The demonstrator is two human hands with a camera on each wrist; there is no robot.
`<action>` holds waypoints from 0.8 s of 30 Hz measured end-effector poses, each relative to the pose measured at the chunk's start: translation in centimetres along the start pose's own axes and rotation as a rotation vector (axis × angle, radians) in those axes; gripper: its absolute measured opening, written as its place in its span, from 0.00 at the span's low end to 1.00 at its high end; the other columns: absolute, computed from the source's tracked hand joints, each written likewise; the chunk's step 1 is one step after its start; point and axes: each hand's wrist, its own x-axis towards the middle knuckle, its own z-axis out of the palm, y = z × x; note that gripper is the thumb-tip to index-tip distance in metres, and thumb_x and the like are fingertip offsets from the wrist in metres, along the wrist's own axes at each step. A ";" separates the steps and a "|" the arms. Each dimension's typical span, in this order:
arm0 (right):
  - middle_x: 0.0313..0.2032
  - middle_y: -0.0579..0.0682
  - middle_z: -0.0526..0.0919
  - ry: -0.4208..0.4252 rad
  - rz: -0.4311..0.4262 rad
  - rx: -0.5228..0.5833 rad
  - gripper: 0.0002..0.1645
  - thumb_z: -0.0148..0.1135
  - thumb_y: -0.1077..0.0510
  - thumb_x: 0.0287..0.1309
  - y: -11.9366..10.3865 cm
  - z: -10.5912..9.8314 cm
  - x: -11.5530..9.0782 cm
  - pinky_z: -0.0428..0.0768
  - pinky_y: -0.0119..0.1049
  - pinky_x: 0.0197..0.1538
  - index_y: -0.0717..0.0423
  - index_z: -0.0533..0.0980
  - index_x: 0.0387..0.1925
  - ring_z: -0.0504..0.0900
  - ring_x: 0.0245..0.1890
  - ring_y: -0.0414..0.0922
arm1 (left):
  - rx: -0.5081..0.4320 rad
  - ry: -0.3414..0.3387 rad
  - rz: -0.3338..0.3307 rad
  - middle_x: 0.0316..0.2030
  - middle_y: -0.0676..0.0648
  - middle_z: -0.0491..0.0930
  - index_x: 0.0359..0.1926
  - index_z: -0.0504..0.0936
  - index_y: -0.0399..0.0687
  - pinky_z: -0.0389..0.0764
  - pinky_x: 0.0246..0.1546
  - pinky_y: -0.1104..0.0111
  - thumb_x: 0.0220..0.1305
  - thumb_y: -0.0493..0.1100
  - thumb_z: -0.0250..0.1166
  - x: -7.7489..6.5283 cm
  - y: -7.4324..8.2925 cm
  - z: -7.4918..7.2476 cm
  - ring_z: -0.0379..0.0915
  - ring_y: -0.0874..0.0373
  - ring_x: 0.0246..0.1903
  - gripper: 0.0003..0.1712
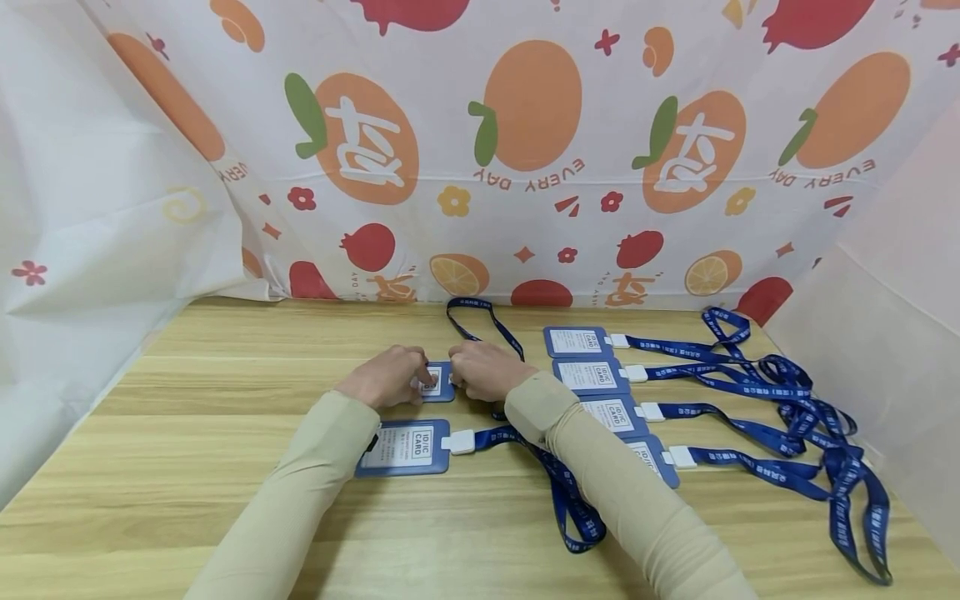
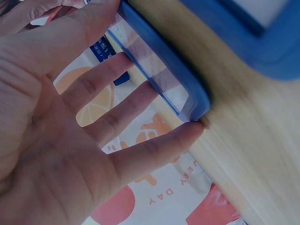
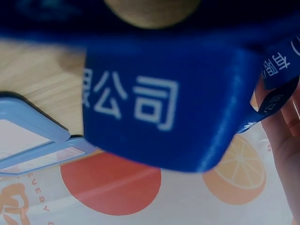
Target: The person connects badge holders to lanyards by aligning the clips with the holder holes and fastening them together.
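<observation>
A blue ID card holder (image 1: 441,392) lies between the two hands in the head view. My left hand (image 1: 386,377) pinches its left part, thumb on the face. In the left wrist view, fingers of that hand reach along the long edge of the holder (image 2: 161,63). My right hand (image 1: 486,371) has curled fingers at the holder's right end, gripping the lanyard end there; the fingers cover the clip. The dark blue lanyard (image 1: 507,335) loops behind this hand, and its printed band (image 3: 154,103) fills much of the right wrist view.
Just nearer lies another card holder (image 1: 438,462), its white clip (image 1: 462,442) joined to a folded lanyard (image 1: 570,508) beneath the right forearm. Several holders stand in a column (image 1: 588,375) on the right, lanyards (image 1: 750,375) trailing rightward. A fruit-print curtain (image 1: 450,225) hangs behind the wooden table (image 1: 187,450).
</observation>
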 end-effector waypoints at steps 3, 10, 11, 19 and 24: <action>0.35 0.49 0.81 0.007 -0.006 -0.005 0.11 0.63 0.67 0.66 0.0 0.0 0.0 0.73 0.27 0.34 0.57 0.89 0.33 0.74 0.30 0.41 | -0.007 -0.003 -0.006 0.47 0.41 0.83 0.46 0.89 0.37 0.81 0.54 0.56 0.56 0.31 0.76 0.0 0.0 0.0 0.80 0.47 0.48 0.15; 0.35 0.50 0.82 0.007 -0.012 -0.015 0.10 0.64 0.68 0.65 -0.1 0.0 0.1 0.75 0.27 0.36 0.58 0.89 0.33 0.75 0.30 0.41 | -0.006 -0.001 -0.006 0.46 0.41 0.83 0.46 0.89 0.37 0.81 0.54 0.56 0.56 0.31 0.76 0.0 0.0 0.0 0.80 0.47 0.48 0.15; 0.35 0.49 0.82 0.006 -0.011 -0.016 0.10 0.64 0.68 0.65 -0.1 0.0 0.2 0.75 0.27 0.36 0.58 0.89 0.33 0.75 0.30 0.40 | -0.008 -0.001 -0.006 0.46 0.41 0.83 0.46 0.89 0.37 0.81 0.54 0.56 0.56 0.31 0.76 -0.1 0.0 0.0 0.80 0.47 0.48 0.15; 0.32 0.48 0.83 0.016 -0.008 -0.042 0.09 0.67 0.69 0.60 -0.3 -0.1 0.3 0.76 0.28 0.35 0.57 0.87 0.27 0.74 0.27 0.40 | -0.018 0.004 -0.011 0.45 0.43 0.83 0.46 0.89 0.37 0.81 0.54 0.57 0.57 0.31 0.75 0.0 0.0 0.1 0.80 0.47 0.49 0.14; 0.32 0.48 0.84 0.014 0.006 -0.053 0.09 0.67 0.69 0.60 -0.6 -0.2 0.4 0.75 0.28 0.35 0.57 0.86 0.27 0.73 0.27 0.40 | -0.008 0.006 -0.009 0.45 0.43 0.83 0.47 0.89 0.38 0.81 0.53 0.57 0.57 0.32 0.75 -0.1 0.0 0.1 0.81 0.48 0.48 0.14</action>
